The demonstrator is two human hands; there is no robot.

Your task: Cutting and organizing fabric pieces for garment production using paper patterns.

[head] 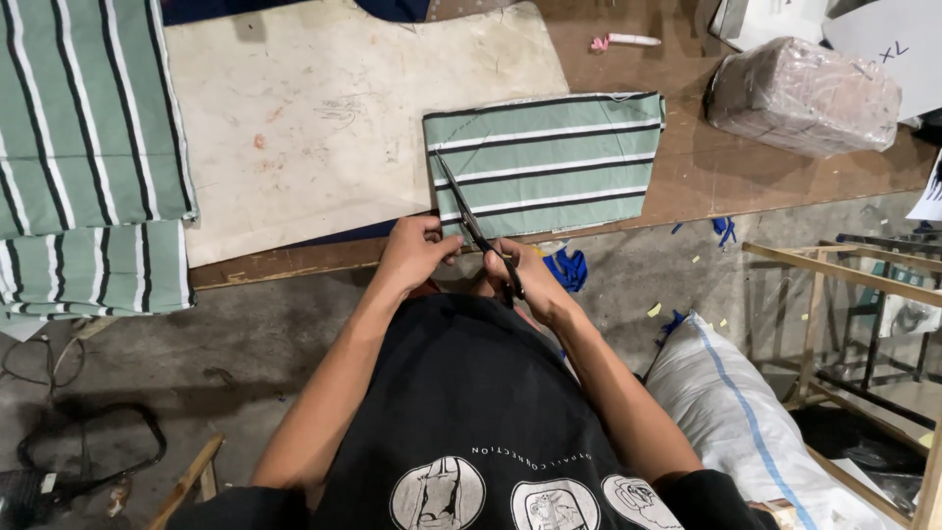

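A folded piece of green striped cloth (546, 162) lies at the near edge of the brown table (706, 167). The right hand (525, 280) grips a pair of scissors (476, 228), whose blades lie along the cloth's left edge. The left hand (417, 250) pinches the cloth's near left corner. A pale board (324, 118) lies just left, more striped cloth (83, 147) beyond it, and a wrapped bundle (800, 93) to the right.

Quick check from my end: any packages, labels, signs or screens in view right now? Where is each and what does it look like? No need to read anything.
Wrapped block: far right of the table, brownish brick shape in clear plastic film.
White sheets: top right corner, behind the block, flat paper with dark handwritten marks.
Woven sack: on the floor to the right, white with a blue stripe, bulging.
No screens or signs in view.
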